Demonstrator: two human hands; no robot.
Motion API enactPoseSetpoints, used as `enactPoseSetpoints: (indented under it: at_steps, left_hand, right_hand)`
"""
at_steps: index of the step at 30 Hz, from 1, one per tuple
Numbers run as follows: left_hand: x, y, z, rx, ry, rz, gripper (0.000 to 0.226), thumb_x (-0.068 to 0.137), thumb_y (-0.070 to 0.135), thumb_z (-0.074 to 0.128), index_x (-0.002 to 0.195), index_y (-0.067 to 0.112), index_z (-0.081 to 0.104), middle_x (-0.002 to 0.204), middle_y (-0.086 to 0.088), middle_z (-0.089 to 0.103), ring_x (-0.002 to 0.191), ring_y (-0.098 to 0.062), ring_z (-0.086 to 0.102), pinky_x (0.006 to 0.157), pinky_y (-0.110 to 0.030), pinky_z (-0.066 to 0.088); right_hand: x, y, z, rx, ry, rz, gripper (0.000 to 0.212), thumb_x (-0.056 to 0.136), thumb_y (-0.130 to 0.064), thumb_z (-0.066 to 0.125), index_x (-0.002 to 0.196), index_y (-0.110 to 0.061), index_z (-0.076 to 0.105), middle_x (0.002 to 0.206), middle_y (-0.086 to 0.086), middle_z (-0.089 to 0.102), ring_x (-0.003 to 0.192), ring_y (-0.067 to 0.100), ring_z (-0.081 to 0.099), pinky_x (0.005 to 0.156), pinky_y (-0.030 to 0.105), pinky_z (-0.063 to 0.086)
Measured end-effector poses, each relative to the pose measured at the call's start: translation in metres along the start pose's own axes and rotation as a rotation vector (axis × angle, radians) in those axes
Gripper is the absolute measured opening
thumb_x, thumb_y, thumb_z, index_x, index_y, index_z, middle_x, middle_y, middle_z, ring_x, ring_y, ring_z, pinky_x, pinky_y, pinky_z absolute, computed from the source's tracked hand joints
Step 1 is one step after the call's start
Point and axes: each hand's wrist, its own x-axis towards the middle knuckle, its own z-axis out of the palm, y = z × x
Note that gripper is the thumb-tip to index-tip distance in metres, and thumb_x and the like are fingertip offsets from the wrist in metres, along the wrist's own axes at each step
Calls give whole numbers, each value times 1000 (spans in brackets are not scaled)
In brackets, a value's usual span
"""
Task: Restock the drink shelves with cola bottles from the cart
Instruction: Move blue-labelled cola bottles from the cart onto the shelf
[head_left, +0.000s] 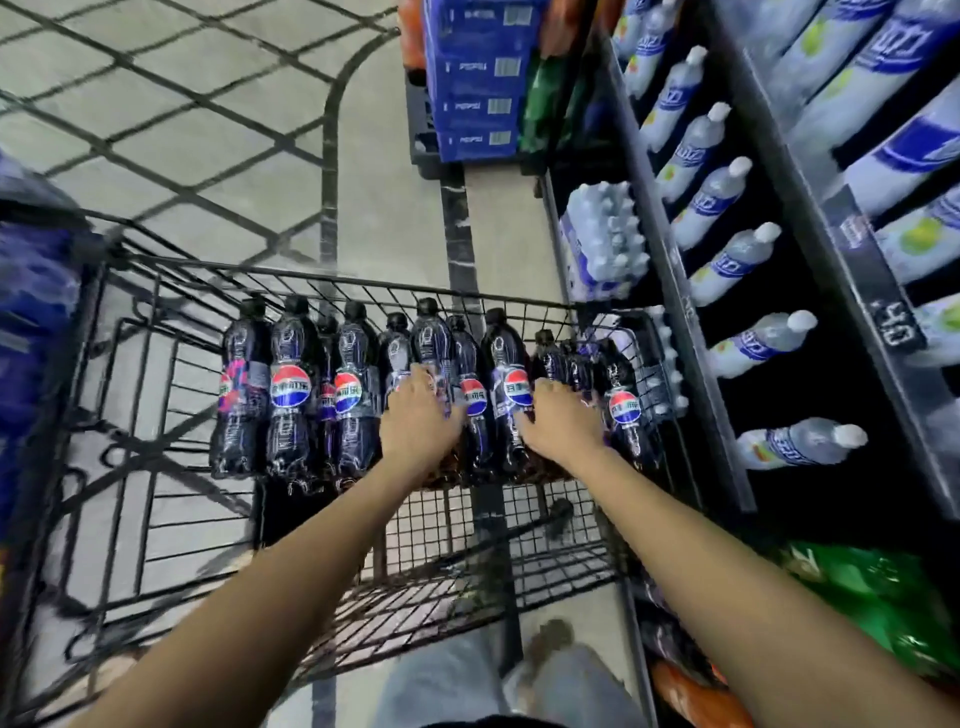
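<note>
Fingers (434, 387) of my left hand (421, 421) curl over the body of one cola bottle (430, 338) in the middle of the row, grasping it where it lies. The fingers (558, 392) of my right hand (563, 423) are laid across the next bottles along. Blur keeps me from telling whether they have closed round one or only rest on top. Nothing has been lifted out at this moment, so I judge this trip to the shelf is only beginning. All the cola bottles (291, 395) I can see are in the cart (363, 283), lying side by side with their black caps pointing away from me. I count about eleven caps, though two or three sit low behind the others, so the count is rough. The near half of the cart floor shows bare wire. Beside the cart on my right, the shelves (675, 291) hold no cola that I can see. They hold pale bottles (737, 262) with blue labels, six in the closest row and more in the row above. One shrink-wrapped pack (602, 234) of small bottles sits low beyond the cart. Farthest off stands a stack of blue cases (475, 78), four tiers showing. As far as I can judge, nearly the whole load is left to shelve.
</note>
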Motion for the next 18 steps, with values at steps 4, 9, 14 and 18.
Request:
enactPoseSetpoints:
  at_steps: [4,9,14,18]
  left_hand:
    - [19,-3,9,-235,23,-129,88,91,49,58,149,-2,15,148,-20,34,136,-34,34,107,-47,37]
    - [35,4,20,-362,91,-275,73,83,41,71,131,-3,38,134,-21,43,124,-34,42,103,-48,40]
    - [43,10,20,-383,75,-345,67,78,35,75,123,-3,44,130,-20,43,120,-33,42,103,-44,40]
    - [42,9,17,-422,38,-329,62,79,35,74,121,1,45,126,-15,42,113,-27,42,94,-35,40]
  right_hand:
    - [30,1,19,274,-62,148,56,93,-45,56,128,-4,44,122,13,55,111,31,54,87,41,47]
    - [51,-10,44,641,-56,344,56,81,-43,71,118,-6,51,112,10,60,99,28,59,83,38,50]
    - [60,-10,50,726,-90,430,45,76,-39,76,102,-13,50,98,4,58,70,12,53,55,25,38]
    - [57,-8,52,817,-72,430,41,74,-37,75,98,-14,51,87,1,58,68,11,55,54,25,40]
